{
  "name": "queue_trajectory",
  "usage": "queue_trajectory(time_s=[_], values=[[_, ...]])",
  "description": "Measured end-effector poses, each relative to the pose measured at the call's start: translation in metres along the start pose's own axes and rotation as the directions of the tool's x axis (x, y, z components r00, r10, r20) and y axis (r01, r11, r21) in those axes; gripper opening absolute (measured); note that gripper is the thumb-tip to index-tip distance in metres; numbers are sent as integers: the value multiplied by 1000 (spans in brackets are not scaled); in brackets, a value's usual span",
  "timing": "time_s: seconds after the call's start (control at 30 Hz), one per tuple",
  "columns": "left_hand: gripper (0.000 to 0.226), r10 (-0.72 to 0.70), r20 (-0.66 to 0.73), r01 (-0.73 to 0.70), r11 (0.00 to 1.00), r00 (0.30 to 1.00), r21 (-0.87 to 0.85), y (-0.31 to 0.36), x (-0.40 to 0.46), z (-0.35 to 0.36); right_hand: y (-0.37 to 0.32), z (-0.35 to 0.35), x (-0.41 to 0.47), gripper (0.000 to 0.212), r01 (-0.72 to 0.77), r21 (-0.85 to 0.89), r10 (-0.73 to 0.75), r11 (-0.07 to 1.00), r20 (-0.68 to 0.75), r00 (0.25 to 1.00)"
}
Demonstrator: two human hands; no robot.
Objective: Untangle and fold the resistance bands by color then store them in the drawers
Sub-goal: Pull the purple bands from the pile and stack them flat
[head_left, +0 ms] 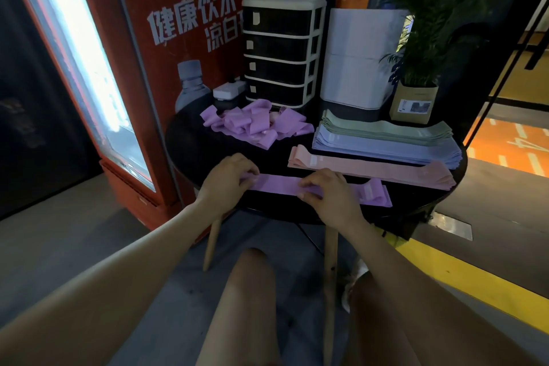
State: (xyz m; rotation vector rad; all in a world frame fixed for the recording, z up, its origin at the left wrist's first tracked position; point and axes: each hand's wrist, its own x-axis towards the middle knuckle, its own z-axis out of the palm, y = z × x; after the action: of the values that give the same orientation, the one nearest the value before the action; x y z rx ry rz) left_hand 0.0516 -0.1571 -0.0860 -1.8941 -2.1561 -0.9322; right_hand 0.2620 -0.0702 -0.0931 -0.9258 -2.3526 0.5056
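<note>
Head view. Left hand (227,177) at 7 o'clock on the round black tabletop (190,142), fingers curled and pinching the left end of a flat purple band (279,184). Right hand (328,194) just beside it at 5 o'clock, fingers bent and pinching the same band near its middle. Band stretched flat along the near edge of the tabletop, its right end with a pale label reaching out past the right hand.

Tangled heap of purple bands (255,125) at 11 o'clock, well apart from the hands. Flat pink bands (371,168) at 3 o'clock, just behind the held band. Stack of pale blue bands (386,148) touching the pink ones on the far side, with green bands (383,128) lying on top at 2 o'clock.

Drawer unit (283,52) with four dark drawers in a cream frame standing upright at 12 o'clock, all drawers closed. White cylinder appliance (356,59) just beside it at 1 o'clock. Potted plant (416,98) at 2 o'clock. Small white box (228,90) at 11 o'clock behind the heap. Red drinks fridge (124,68) off the tabletop at 9 o'clock, glass front lit.
</note>
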Motion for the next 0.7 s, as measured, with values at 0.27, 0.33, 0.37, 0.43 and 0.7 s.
queue_trajectory(time_s=[0.27, 0.33, 0.37, 0.43, 0.7], values=[[14, -48, 121, 54, 998, 991, -39, -1, 1, -4, -4, -3, -2, 22, -36, 17, 36, 999, 23, 999], [13, -56, 124, 57, 998, 991, -5, 0, 1, -5, -5, -3, -2, 22, -52, 33, 51, 998, 38, 998], [13, -55, 112, 51, 998, 992, 37, 1, 2, -4, -6, -4, -1, 22, -59, 46, 57, 997, 47, 997], [13, -52, 59, 45, 992, 997, 114, 4, 4, -3, -8, -8, 1, 19, -68, 105, 63, 992, 52, 997], [15, 66, 13, -66, 997, 998, 39, 24, 46, -16, -27, -46, 52, 18, -9, 140, 13, 990, -28, 1000]])
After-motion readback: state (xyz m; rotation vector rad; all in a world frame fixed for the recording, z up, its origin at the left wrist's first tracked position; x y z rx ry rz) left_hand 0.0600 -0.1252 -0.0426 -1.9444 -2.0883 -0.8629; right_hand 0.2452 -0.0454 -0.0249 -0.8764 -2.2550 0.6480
